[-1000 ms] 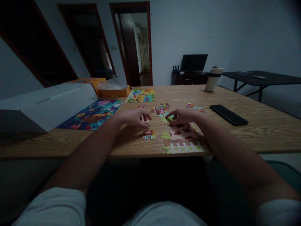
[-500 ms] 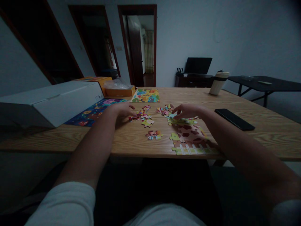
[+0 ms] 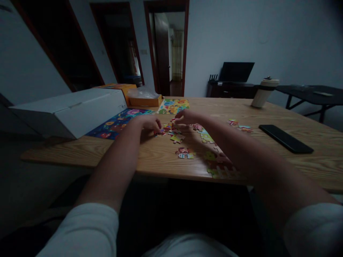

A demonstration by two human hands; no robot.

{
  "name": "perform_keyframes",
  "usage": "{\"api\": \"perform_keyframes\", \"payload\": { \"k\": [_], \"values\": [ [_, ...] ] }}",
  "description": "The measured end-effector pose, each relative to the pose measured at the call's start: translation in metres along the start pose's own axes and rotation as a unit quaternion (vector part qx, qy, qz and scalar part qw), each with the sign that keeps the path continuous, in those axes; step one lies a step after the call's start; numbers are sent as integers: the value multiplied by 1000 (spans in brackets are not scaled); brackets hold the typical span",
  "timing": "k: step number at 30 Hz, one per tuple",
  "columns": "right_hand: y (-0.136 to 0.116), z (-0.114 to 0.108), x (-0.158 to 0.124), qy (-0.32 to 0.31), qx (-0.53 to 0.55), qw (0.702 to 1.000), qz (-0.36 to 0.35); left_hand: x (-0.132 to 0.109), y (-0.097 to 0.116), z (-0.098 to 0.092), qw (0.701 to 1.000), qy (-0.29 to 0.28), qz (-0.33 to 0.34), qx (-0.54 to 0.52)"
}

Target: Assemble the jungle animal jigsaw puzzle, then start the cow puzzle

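Loose puzzle pieces (image 3: 177, 137) lie in a small pile on the wooden table. My left hand (image 3: 150, 123) is at the pile's left side, its fingers curled down on a small puzzle piece (image 3: 158, 132) that they partly hide. Over the far side of the same pile is my right hand (image 3: 185, 117), thumb and forefinger apart, with nothing visible between them. Several joined pieces (image 3: 184, 153) rest nearer the edge. My right forearm covers much of a partly assembled puzzle (image 3: 214, 167) with a fence and brown patches.
A white box (image 3: 91, 110) stands at the left beside a dark blue picture sheet (image 3: 118, 123). Behind are an orange tray (image 3: 146, 102) and a yellow animal picture (image 3: 174, 106). To the right are a phone (image 3: 285, 138), a cup (image 3: 264, 93) and a few pieces (image 3: 243, 127).
My right hand has moved left from the assembled puzzle to the loose pile. My left hand stays by the pile, fingers more curled. The view has turned slightly left.
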State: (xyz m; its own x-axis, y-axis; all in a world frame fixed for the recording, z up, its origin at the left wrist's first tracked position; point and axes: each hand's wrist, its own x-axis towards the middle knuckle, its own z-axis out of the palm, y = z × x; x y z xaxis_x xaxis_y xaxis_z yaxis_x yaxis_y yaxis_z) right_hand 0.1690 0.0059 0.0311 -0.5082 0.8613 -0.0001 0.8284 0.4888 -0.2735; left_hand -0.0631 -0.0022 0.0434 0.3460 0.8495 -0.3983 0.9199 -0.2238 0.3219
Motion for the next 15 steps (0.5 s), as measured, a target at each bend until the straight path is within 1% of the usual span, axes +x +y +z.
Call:
{"api": "perform_keyframes", "payload": {
  "k": [2,4,6,8,11,13,15],
  "values": [
    [-10,7,0,-11,6,999,-38,2,-3,0,1000,2,-5,4],
    [-14,12,-1,-33,-5,997,-71,3,-5,-1,1000,-8,0,8],
    [-15,14,-5,-34,-10,996,-85,2,-6,-2,1000,-22,14,-4],
    [-11,9,-12,-6,1,997,-79,0,-6,-4,999,-23,34,-29],
    [-1,-5,-34,30,21,998,-43,-4,-3,-6,995,-14,72,-67],
    [9,-14,-55,34,24,999,-16,-6,1,-6,993,-12,90,-81],
    [20,-19,-79,24,17,999,-13,-8,9,-3,992,24,95,-76]
  ]
}}
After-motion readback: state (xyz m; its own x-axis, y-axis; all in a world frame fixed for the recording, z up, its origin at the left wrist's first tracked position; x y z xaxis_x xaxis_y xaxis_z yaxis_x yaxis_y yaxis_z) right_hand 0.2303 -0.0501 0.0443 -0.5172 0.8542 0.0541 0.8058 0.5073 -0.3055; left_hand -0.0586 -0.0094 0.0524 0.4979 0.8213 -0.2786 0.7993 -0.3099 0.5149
